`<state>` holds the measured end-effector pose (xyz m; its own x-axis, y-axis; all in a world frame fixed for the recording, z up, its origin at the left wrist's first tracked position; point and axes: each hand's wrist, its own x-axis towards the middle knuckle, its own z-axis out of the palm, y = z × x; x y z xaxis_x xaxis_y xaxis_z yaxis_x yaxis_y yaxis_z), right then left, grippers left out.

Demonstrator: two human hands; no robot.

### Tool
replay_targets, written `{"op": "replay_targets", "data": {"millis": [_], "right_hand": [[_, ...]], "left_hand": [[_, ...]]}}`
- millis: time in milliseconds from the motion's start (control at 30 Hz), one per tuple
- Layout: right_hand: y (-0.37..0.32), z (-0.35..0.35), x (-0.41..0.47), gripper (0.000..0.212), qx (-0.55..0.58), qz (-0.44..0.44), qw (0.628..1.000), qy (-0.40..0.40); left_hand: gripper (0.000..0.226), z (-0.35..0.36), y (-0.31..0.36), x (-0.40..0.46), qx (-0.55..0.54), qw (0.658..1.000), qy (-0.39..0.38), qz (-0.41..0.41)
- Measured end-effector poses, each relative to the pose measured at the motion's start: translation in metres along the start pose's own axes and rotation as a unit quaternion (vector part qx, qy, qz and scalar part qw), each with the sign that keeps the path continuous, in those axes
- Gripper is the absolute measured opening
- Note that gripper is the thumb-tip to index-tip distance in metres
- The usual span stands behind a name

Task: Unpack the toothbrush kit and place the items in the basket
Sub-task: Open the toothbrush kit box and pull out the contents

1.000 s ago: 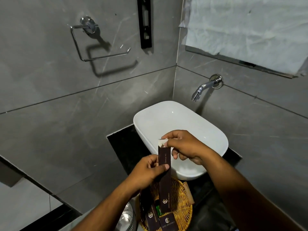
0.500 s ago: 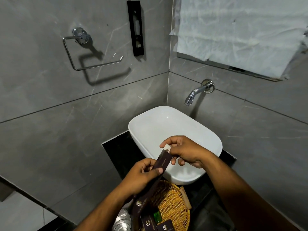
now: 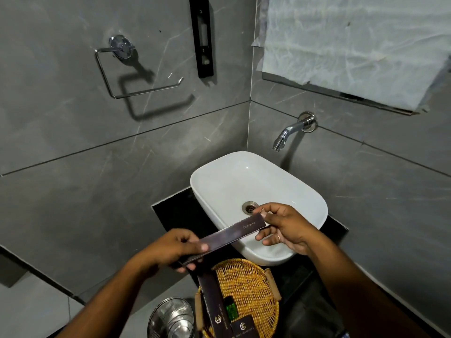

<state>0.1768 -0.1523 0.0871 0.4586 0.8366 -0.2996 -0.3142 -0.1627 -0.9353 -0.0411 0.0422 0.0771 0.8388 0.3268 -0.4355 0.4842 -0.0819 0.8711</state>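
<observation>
Grey stone-look wall tiles (image 3: 122,191) fill most of the view, meeting in a corner behind a white oval sink (image 3: 288,191) that sits on a black worktop (image 3: 175,215). A crumpled pale sheet (image 3: 353,45) hangs over the wall at the upper right. On the left wall are a chrome towel ring (image 3: 136,76) and a narrow black bracket (image 3: 202,37); a chrome tap (image 3: 292,130) juts from the right wall above the sink.

Below the sink, a round wicker basket (image 3: 253,289) rests on the worktop, holding a long dark box (image 3: 214,306), a smaller dark box (image 3: 244,326) and a small green item (image 3: 230,309). A shiny metal bin (image 3: 170,318) stands just left of the basket.

Above the basket and the sink's near rim, a long dark toothbrush kit box (image 3: 227,236) lies almost level, tilted up to the right, with small pale lettering near its right end. The left hand (image 3: 175,247) has its fingers clamped on the box's lower left end, thumb on top. The right hand (image 3: 285,228) pinches the upper right end between thumb and forefinger, its other fingers spread loosely beneath.
</observation>
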Motion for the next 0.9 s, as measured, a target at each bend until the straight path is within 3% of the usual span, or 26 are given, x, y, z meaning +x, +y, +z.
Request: {"op": "replay_targets", "data": {"millis": [100, 200, 300, 433, 567, 767, 900], "right_hand": [[0.023, 0.007, -0.003, 0.022, 0.075, 0.023, 0.997, 0.028], [0.049, 0.022, -0.004, 0.025, 0.156, 0.048, 0.986, 0.04], [0.072, 0.043, -0.002, 0.027, 0.235, 0.063, 0.969, 0.045], [0.092, 0.066, 0.001, 0.03, 0.275, 0.09, 0.954, 0.078], [0.095, 0.072, 0.002, 0.037, 0.303, 0.109, 0.941, 0.106], [0.085, 0.068, 0.005, 0.048, 0.247, 0.13, 0.943, 0.183], [0.08, 0.064, 0.009, 0.038, 0.183, 0.125, 0.942, 0.252]], "left_hand": [[0.023, -0.015, 0.004, 0.002, -0.096, 0.988, 0.117, 0.009], [0.021, -0.017, 0.02, 0.01, -0.215, 0.942, 0.251, 0.054], [0.027, -0.007, 0.042, 0.013, -0.263, 0.903, 0.324, 0.107], [0.026, 0.018, 0.071, 0.01, -0.142, 0.912, 0.326, 0.204], [0.028, 0.032, 0.09, 0.005, -0.037, 0.911, 0.325, 0.251], [0.045, 0.023, 0.09, -0.004, -0.034, 0.895, 0.358, 0.264], [0.033, 0.005, 0.086, -0.016, -0.056, 0.895, 0.358, 0.26]]}}
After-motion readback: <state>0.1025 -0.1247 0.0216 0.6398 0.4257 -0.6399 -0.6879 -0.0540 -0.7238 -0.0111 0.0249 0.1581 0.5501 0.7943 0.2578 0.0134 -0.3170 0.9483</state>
